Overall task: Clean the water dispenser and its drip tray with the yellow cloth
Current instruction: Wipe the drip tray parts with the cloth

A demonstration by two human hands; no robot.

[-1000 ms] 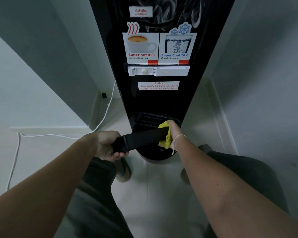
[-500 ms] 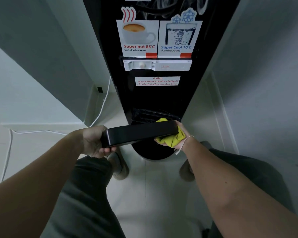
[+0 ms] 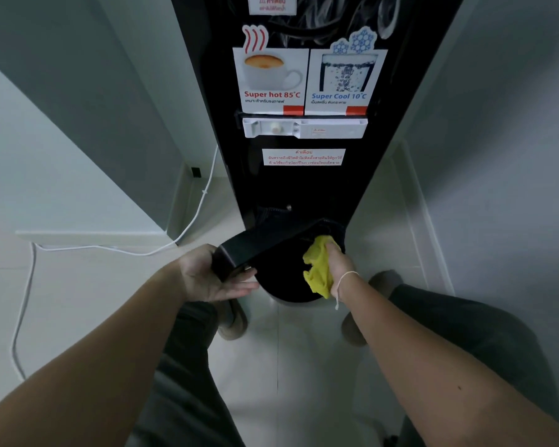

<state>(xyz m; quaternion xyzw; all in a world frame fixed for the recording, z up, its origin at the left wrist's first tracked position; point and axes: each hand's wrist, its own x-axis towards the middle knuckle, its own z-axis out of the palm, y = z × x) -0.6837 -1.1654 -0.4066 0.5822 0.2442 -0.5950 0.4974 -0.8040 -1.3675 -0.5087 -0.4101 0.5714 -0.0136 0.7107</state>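
My left hand (image 3: pixel 212 279) holds the long black plastic drip tray (image 3: pixel 259 246) tilted so my right fingers (image 3: pixel 331 250), pinching the crumpled yellow cloth (image 3: pixel 318 269), can wipe its far end.

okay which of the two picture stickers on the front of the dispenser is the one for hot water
The left sticker, showing a steaming cup and red "Super hot 85°C" text. The right sticker shows a glass with snowflakes and blue "Super Cool 10°C".

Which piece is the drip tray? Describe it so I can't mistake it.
Start at the tall black water dispenser with the hot and cool stickers, then drop to its foot. The drip tray is the long black slab held slanted there, its near end in the left hand. Beside it, the right hand holds the yellow cloth.
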